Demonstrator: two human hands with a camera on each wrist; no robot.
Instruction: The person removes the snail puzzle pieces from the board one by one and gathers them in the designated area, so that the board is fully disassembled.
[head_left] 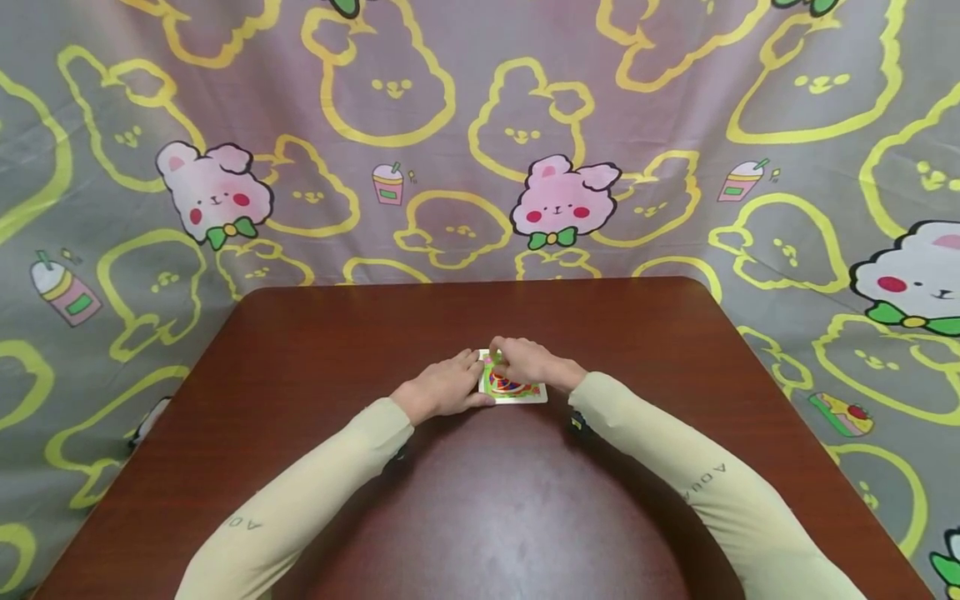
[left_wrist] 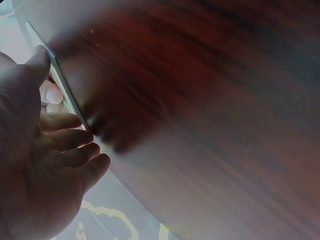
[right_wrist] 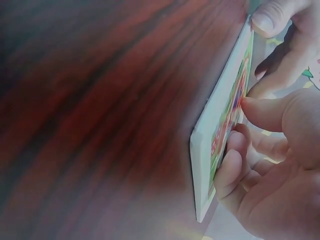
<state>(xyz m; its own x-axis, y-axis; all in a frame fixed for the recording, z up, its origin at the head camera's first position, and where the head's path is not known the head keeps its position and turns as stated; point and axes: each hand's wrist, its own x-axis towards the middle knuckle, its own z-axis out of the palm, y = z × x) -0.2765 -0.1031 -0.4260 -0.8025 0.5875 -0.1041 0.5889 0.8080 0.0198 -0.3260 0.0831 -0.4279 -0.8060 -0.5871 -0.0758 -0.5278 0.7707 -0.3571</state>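
Through my head feed, a white-bordered picture board (head_left: 516, 392) lies flat near the middle of the brown worktop (head_left: 337, 333), between the two hands. I see the left hand (head_left: 448, 387) against the board's left side, its fingers extended and the thumb at the near-left corner. The right hand (head_left: 531, 362) is over the board; my right wrist view shows its thumb on the colourful print and its other fingers bent beside it. Whether they pinch anything, I cannot tell. Both forearms wear pale sleeves (head_left: 675, 454). Behind the worktop I have a grey cloth (head_left: 442, 167) patterned with yellow outlines and pink rabbit heads.
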